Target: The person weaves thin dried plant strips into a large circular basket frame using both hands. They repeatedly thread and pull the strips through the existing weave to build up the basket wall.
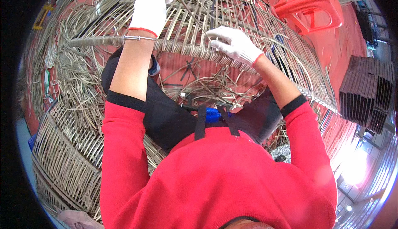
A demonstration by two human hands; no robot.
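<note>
A large woven rattan basket frame (186, 9) stands in front of me, its wrapped rim (182, 46) running across the picture. My left hand (153, 5), in a white glove, reaches over the rim and closes on a thin rattan strand (188, 10) at the top of the weave. My right hand (234, 44), also gloved, pinches the same strand where it meets the rim, fingers pressed on the wrapped edge. Both red sleeves come up from the lower edge.
Loose rattan strips (74, 75) lie heaped on the red floor at the left. Another woven panel (66, 158) sits at the lower left. A red plastic stool (309, 3) stands at the upper right, a dark ribbed stack (367, 92) at the right.
</note>
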